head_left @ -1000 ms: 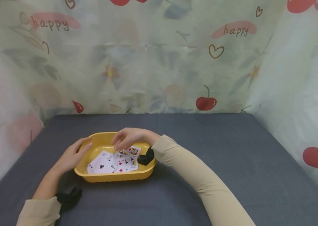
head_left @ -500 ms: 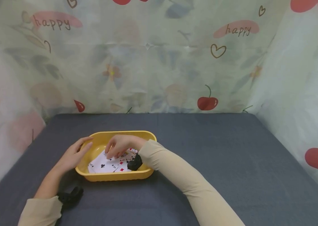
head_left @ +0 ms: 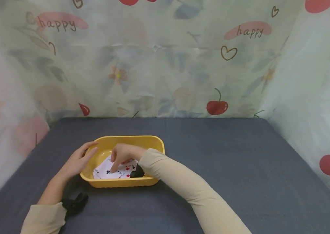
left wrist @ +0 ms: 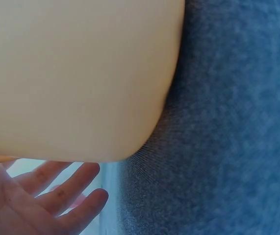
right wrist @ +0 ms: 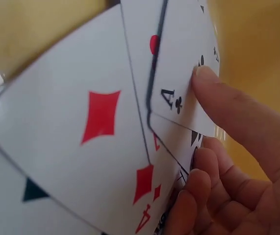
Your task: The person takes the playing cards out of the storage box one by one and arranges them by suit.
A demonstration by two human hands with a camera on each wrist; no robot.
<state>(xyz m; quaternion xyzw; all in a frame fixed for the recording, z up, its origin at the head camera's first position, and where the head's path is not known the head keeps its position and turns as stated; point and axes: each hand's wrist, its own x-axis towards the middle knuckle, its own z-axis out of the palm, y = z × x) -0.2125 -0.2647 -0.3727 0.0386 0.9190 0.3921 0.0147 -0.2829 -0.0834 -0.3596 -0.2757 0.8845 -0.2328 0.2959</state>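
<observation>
A yellow tray point(head_left: 153, 143) sits on the grey cloth and holds several loose playing cards point(head_left: 103, 170), face up. My left hand point(head_left: 78, 161) rests against the tray's left rim with its fingers straight; in the left wrist view the fingers point(left wrist: 61, 193) lie beside the tray's pale outer wall point(left wrist: 81, 73). My right hand point(head_left: 120, 156) reaches down into the tray. Its index finger point(right wrist: 228, 112) presses on the ace of clubs point(right wrist: 179, 68), and the other fingers are curled below. A diamond card point(right wrist: 100, 117) lies next to it.
Grey cloth point(head_left: 226, 162) covers the table, with wide bare room to the right of the tray. Printed curtains point(head_left: 165, 65) close off the back and both sides. Black wrist camera mounts show at my left wrist point(head_left: 75, 203) and right wrist point(head_left: 137, 172).
My right hand has moved left and down into the tray until its fingertips reached the cards. The left hand has stayed at the tray's left rim.
</observation>
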